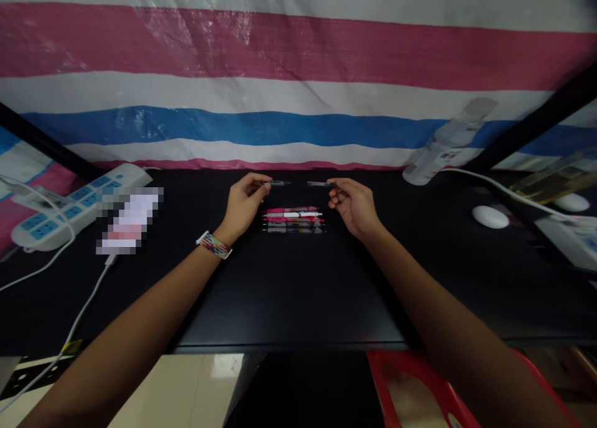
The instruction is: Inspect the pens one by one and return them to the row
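My left hand [245,202], with a patterned band at the wrist, pinches a slim dark pen piece [278,183] that points right. Opposite it, my right hand [353,205] grips another slim pen piece [318,184], pale toward its left end and dark near the fingers. A gap separates the two pieces, roughly in line with each other. Whether they are halves of one pen is too small to tell. Just below, between my hands, several pens [291,214] lie side by side on the black table [289,291]; some are pink or red, one is white, others dark or clear.
To the left are a white power strip [133,176] and a blurred-out phone-like object [131,221] on a white cable. A clear bottle [441,148], a white mouse-like object [490,216] and another cable stand right. Striped sheeting [298,48] hangs behind; a red stool [389,384] is below.
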### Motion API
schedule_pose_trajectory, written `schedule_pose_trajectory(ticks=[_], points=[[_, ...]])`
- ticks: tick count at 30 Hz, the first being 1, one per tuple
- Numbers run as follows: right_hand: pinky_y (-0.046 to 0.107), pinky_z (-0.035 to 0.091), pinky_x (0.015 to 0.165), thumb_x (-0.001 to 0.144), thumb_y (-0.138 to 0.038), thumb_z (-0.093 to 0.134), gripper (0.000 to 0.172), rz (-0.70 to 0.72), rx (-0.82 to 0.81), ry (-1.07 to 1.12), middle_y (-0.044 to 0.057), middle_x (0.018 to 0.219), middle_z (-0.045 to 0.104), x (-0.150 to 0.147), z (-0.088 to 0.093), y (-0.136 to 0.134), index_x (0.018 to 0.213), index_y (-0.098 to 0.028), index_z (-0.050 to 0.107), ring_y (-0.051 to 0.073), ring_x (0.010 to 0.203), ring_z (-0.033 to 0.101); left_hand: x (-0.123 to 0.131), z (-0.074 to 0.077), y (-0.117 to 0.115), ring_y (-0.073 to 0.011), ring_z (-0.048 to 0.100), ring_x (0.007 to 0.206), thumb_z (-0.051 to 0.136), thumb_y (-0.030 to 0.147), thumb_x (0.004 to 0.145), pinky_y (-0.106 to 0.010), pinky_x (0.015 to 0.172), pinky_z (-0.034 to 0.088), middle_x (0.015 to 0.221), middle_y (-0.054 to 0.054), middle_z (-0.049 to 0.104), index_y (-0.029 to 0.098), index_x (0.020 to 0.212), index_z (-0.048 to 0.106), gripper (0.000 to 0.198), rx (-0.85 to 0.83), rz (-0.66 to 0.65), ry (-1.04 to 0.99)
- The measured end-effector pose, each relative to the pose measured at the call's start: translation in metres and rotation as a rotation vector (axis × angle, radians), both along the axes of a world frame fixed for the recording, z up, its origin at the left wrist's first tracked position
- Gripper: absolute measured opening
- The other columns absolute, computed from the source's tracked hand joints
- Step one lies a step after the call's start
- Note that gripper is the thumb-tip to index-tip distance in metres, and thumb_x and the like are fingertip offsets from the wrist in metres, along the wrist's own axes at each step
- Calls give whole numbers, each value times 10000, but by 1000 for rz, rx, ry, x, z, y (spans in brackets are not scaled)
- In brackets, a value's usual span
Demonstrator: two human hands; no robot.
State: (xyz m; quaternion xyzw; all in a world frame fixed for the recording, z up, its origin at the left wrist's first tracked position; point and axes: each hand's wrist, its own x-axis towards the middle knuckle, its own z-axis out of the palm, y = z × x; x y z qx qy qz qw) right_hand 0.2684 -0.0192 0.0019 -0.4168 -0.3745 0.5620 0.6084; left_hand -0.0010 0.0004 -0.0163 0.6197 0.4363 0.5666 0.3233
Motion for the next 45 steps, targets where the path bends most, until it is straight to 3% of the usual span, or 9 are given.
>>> schedule_pose_trajectory(ticks=[8,19,25,27,31,37,39,42,45], points=[[302,488,590,786,-217,712,138,-68,67,-67,21,678,649,-2,3,-3,865,-204,825,137,600,550,0,4,-3,-178,710,777,766,256,923,-279,624,567,861,-52,753,215,1039,792,126,26,-4,19],[294,500,578,803,-218,704,111,-155,61,-51,9,652,651,2,-3,3,831,-209,811,135,584,552,3,12,-8,-175,698,767,779,295,907,-271,622,536,799,-44,745,218,935,795,84,-21,19,-70],[290,491,568,793,-226,711,103,-173,66,-42,6,643,646,2,-3,3,813,-213,811,136,582,551,3,12,-7,-167,688,723,756,368,953,-277,617,533,767,-40,742,208,868,764,181,-19,35,-41],[296,506,583,785,-228,721,111,-141,70,-44,12,652,664,1,-1,1,823,-212,823,140,593,568,3,12,-8,-170,697,738,768,392,950,-281,634,537,772,-42,752,204,872,769,204,-31,19,-31],[353,582,681,800,-239,776,144,83,83,-76,47,744,748,-7,5,-11,911,-205,861,167,662,653,4,14,-12,-172,708,766,826,420,914,-292,690,540,821,-46,783,204,935,809,218,-60,-124,31],[421,624,778,848,-274,822,144,137,115,-104,55,830,767,-12,11,-22,973,-222,872,178,720,672,5,18,-16,-133,528,564,667,527,1055,-284,565,412,594,-7,611,209,665,703,504,-42,-71,151],[424,626,773,847,-291,831,147,137,108,-94,54,825,761,-12,10,-21,971,-221,870,178,714,668,6,19,-16,-136,553,598,718,498,1022,-283,585,430,642,-5,634,209,732,729,410,-30,-78,136],[415,623,758,836,-310,847,164,132,65,-75,56,802,756,-12,8,-19,962,-204,860,179,697,666,8,19,-17,-162,683,796,864,379,892,-293,720,528,900,-31,753,214,969,777,202,-6,-140,52],[419,626,784,847,-302,838,163,140,30,-59,61,807,762,-13,7,-19,970,-197,855,180,705,675,8,18,-17,-162,671,738,781,371,977,-305,703,535,798,-14,706,220,1060,770,172,-47,-191,17]])
